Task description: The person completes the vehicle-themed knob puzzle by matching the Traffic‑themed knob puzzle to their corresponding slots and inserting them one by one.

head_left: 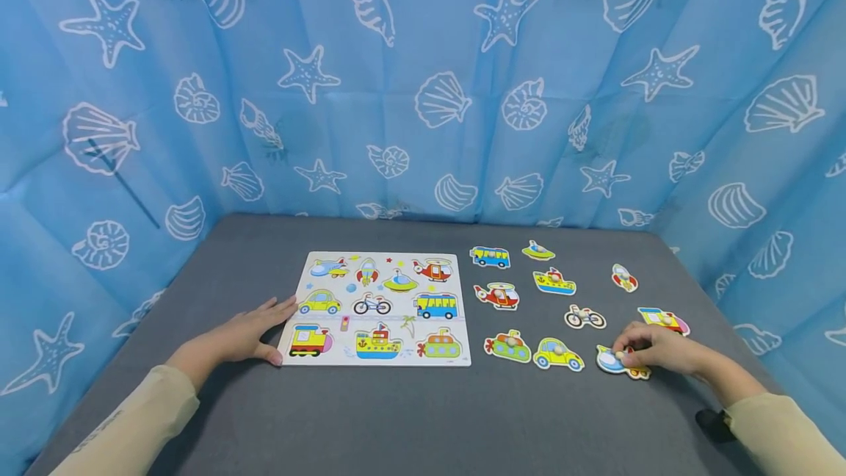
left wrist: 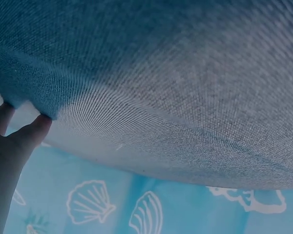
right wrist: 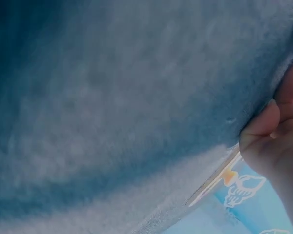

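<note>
A white wooden puzzle board [head_left: 390, 323] with printed vehicles lies left of centre in the head view. My left hand [head_left: 247, 333] rests at its left edge, fingers extended and thumb by the lower left corner. At the right, my right hand [head_left: 654, 346] pinches the knob of a blue and yellow airplane puzzle piece [head_left: 609, 363], which is close over the grey cloth. Just behind that hand lies a train piece [head_left: 669, 319]. The left wrist view catches the left thumb [left wrist: 31, 131] by the cloth; the right wrist view has the curled right fingers [right wrist: 289, 90], with the airplane mostly hidden.
Several knobbed pieces lie right of the board: a bus [head_left: 490, 257], flying saucer [head_left: 538, 250], ship [head_left: 554, 283], helicopter [head_left: 497, 297], bicycle [head_left: 584, 316], rocket [head_left: 624, 278], submarine [head_left: 507, 347] and car [head_left: 558, 355]. A blue shell-print curtain [head_left: 396, 131] surrounds the grey table [head_left: 396, 417].
</note>
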Demonstrator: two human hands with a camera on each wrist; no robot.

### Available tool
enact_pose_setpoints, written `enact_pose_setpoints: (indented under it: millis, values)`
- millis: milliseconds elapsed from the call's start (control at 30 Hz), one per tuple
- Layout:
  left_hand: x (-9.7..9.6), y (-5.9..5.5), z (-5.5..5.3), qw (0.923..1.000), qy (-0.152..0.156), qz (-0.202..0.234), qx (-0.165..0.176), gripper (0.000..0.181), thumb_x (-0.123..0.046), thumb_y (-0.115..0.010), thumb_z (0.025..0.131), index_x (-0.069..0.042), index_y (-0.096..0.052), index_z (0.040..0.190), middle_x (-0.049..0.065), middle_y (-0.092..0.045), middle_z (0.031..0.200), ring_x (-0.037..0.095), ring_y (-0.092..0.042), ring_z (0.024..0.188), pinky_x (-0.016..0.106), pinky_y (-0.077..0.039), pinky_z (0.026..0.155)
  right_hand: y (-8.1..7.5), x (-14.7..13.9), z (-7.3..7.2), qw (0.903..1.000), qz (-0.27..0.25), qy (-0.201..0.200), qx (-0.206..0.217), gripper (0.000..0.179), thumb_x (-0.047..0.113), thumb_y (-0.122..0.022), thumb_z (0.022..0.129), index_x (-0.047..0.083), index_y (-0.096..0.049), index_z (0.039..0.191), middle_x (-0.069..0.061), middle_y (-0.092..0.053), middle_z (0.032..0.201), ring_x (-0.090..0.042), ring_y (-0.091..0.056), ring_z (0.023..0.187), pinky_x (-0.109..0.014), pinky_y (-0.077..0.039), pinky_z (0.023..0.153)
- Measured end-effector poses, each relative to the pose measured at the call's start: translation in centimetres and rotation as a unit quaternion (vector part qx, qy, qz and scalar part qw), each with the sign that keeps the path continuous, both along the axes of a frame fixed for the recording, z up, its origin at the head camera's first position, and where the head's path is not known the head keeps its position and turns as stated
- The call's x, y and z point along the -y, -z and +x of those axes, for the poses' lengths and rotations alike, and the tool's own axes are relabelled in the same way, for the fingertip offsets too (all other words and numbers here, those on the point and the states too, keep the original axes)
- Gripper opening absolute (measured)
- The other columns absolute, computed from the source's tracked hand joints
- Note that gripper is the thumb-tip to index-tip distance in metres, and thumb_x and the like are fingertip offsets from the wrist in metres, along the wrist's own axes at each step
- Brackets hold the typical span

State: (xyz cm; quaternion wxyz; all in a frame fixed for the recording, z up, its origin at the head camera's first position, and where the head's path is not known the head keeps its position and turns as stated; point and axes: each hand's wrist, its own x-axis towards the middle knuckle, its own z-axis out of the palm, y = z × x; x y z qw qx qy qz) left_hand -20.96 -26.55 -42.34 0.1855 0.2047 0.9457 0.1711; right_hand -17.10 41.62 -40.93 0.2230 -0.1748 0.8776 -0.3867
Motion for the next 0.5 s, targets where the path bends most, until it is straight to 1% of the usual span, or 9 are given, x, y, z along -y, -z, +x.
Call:
enact_pose_setpoints:
  millis: [167, 300, 400, 500]
  values:
    - [0.0, 0.1, 0.0, 1.0, -0.003, 0.005, 0.001, 0.11, -0.054, -0.078, 0.069, -0.004, -0.026, 0.153, 0.021, -0.021, 0.157, 0.049, -0.012, 0.142, 0.075, -0.015, 0.101, -0.2, 0.2, -0.1, 0.9999, -0.005, 0.01, 0.006, 0.015, 0.008, -0.064, 0.093, -0.006, -0.066, 0.099, -0.004, -0.056, 0.096, -0.005, -0.047, 0.081, -0.024, -0.04, 0.068]
    - [0.1, 0.3, 0.0, 0.9999, -0.004, 0.009, 0.005, 0.11, -0.054, -0.078, 0.069, -0.004, -0.026, 0.153, 0.022, -0.021, 0.157, 0.049, -0.012, 0.142, 0.075, -0.015, 0.101, -0.4, 0.4, 0.0, 0.9996, -0.019, 0.018, 0.008, 0.015, 0.006, -0.062, 0.094, -0.008, -0.064, 0.099, -0.002, -0.056, 0.093, -0.005, -0.048, 0.079, -0.023, -0.041, 0.066]
    - [0.2, 0.3, -0.1, 0.9999, -0.003, 0.01, 0.01, 0.111, -0.054, -0.078, 0.069, -0.004, -0.025, 0.153, 0.022, -0.02, 0.157, 0.049, -0.012, 0.142, 0.075, -0.015, 0.101, -0.5, 0.6, 0.1, 0.9992, -0.032, 0.023, 0.003, 0.013, 0.006, -0.061, 0.095, -0.006, -0.064, 0.099, 0.003, -0.056, 0.091, -0.004, -0.049, 0.077, -0.023, -0.044, 0.064]
    - [0.3, 0.3, -0.3, 0.9997, -0.01, 0.013, 0.019, 0.111, -0.053, -0.078, 0.069, -0.005, -0.024, 0.153, 0.02, -0.018, 0.159, 0.047, -0.01, 0.143, 0.075, -0.013, 0.102, -0.7, 1.1, 0.2, 0.9984, -0.05, 0.019, -0.018, 0.011, 0.004, -0.06, 0.095, -0.005, -0.065, 0.099, 0.006, -0.055, 0.089, -0.004, -0.05, 0.075, -0.023, -0.045, 0.062]
